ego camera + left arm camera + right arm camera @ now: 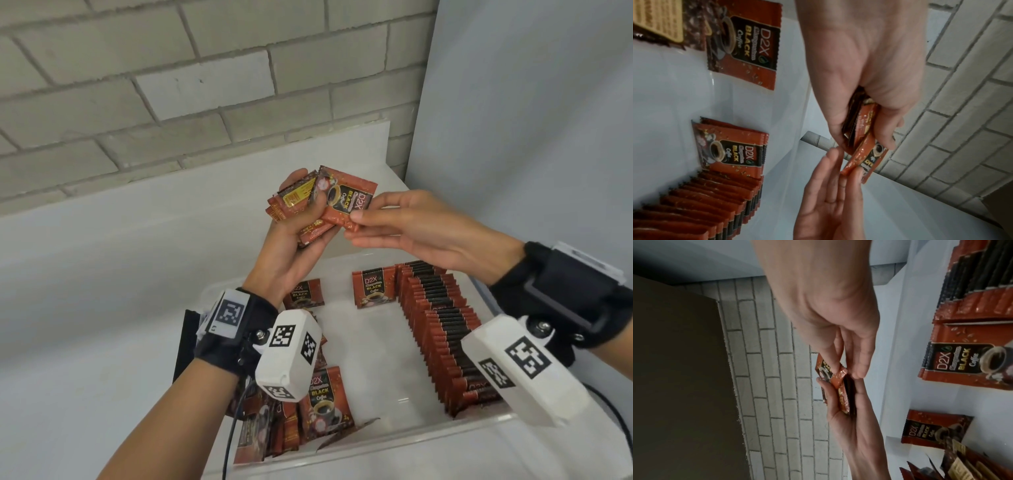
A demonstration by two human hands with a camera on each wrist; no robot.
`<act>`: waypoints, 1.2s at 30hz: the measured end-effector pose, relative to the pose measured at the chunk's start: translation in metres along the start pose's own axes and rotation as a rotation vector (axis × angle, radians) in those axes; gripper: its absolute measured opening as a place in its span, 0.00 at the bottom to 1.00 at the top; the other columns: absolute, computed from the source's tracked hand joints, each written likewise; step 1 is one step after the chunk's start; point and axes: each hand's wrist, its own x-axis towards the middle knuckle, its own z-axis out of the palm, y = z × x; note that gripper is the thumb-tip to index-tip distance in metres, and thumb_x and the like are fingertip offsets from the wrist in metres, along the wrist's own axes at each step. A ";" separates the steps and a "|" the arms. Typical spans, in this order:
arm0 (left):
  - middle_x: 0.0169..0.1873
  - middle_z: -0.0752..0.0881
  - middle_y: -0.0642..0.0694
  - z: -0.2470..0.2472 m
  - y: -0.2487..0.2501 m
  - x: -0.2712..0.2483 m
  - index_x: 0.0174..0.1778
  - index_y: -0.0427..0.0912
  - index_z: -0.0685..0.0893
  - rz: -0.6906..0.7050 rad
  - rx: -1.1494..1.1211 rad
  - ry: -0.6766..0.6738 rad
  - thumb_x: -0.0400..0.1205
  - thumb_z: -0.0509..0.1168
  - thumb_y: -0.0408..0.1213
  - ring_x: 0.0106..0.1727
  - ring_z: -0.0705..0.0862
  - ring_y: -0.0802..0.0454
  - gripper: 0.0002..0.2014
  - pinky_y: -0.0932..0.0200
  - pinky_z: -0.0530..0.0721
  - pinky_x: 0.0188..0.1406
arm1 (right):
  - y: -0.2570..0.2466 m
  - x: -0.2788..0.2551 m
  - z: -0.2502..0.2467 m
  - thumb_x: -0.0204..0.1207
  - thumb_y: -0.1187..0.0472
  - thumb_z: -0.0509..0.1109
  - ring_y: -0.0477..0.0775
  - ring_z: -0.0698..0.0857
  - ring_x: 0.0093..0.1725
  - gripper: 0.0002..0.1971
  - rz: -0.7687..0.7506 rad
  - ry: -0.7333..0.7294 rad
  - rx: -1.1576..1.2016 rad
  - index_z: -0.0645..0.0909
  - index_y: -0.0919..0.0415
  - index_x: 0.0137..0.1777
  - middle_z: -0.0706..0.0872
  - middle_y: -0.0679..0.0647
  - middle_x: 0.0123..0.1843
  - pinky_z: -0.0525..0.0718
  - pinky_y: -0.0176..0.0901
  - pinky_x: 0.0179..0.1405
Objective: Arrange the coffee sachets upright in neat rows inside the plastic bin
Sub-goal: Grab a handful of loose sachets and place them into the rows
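Observation:
Above the clear plastic bin point(394, 442), my left hand point(298, 236) grips a fanned bunch of red-and-black coffee sachets point(291, 202). My right hand point(383, 222) pinches the corner of the front sachet point(346, 198) of that bunch between thumb and fingers. The left wrist view shows the bunch point(857, 123) in my left hand point(863, 68) and the pinched sachet point(865, 155). In the right wrist view, my right hand point(836, 331) nips that sachet point(835, 376). A long row of upright sachets point(442, 329) fills the bin's right side.
Loose sachets lie and lean at the bin's near left point(294, 418); two stand at its far end point(373, 287), point(305, 293). The bin sits on a white counter point(102, 274) against a brick wall point(171, 85), with a pale panel point(531, 120) on the right.

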 end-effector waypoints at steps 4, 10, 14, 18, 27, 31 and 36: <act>0.66 0.81 0.38 -0.006 0.001 0.003 0.71 0.39 0.73 -0.042 0.005 0.031 0.78 0.66 0.30 0.65 0.83 0.44 0.24 0.48 0.81 0.67 | -0.008 -0.004 -0.008 0.73 0.69 0.74 0.57 0.92 0.47 0.06 -0.061 0.027 -0.068 0.81 0.66 0.49 0.91 0.66 0.47 0.90 0.40 0.46; 0.43 0.86 0.42 -0.006 0.003 0.006 0.51 0.42 0.84 -0.056 -0.070 0.155 0.72 0.75 0.37 0.46 0.84 0.49 0.13 0.52 0.86 0.54 | -0.021 -0.009 -0.030 0.71 0.64 0.77 0.49 0.91 0.38 0.08 -0.022 -0.016 -0.537 0.87 0.62 0.50 0.93 0.57 0.41 0.89 0.34 0.41; 0.42 0.85 0.42 -0.003 0.003 0.004 0.51 0.48 0.83 -0.047 -0.073 0.166 0.81 0.65 0.36 0.44 0.84 0.48 0.05 0.52 0.85 0.46 | -0.011 -0.009 -0.026 0.72 0.62 0.78 0.45 0.90 0.33 0.04 -0.027 -0.090 -0.919 0.90 0.57 0.46 0.91 0.45 0.33 0.86 0.30 0.34; 0.43 0.85 0.41 -0.002 0.004 0.003 0.52 0.47 0.83 -0.049 -0.072 0.172 0.80 0.65 0.34 0.45 0.83 0.46 0.06 0.52 0.85 0.46 | -0.002 -0.007 -0.014 0.74 0.59 0.77 0.44 0.88 0.28 0.04 -0.042 -0.134 -1.226 0.91 0.55 0.48 0.91 0.51 0.33 0.83 0.25 0.29; 0.44 0.85 0.39 0.000 0.003 0.002 0.51 0.46 0.85 -0.057 -0.083 0.183 0.75 0.67 0.32 0.44 0.83 0.45 0.10 0.51 0.85 0.46 | 0.010 -0.002 -0.004 0.76 0.59 0.75 0.40 0.82 0.17 0.05 0.045 -0.174 -1.383 0.90 0.56 0.49 0.80 0.39 0.14 0.87 0.32 0.38; 0.44 0.85 0.39 0.000 0.003 0.002 0.52 0.45 0.84 -0.058 -0.077 0.179 0.76 0.66 0.32 0.44 0.84 0.45 0.11 0.51 0.85 0.47 | 0.012 -0.001 -0.005 0.76 0.59 0.75 0.41 0.82 0.17 0.05 0.041 -0.181 -1.392 0.90 0.57 0.49 0.80 0.41 0.14 0.88 0.36 0.41; 0.45 0.84 0.38 -0.001 0.002 0.002 0.55 0.44 0.83 -0.060 -0.086 0.151 0.75 0.64 0.29 0.46 0.84 0.44 0.13 0.50 0.85 0.48 | 0.011 0.000 -0.004 0.75 0.60 0.75 0.41 0.81 0.15 0.04 0.045 -0.161 -1.396 0.90 0.57 0.47 0.80 0.43 0.13 0.89 0.41 0.45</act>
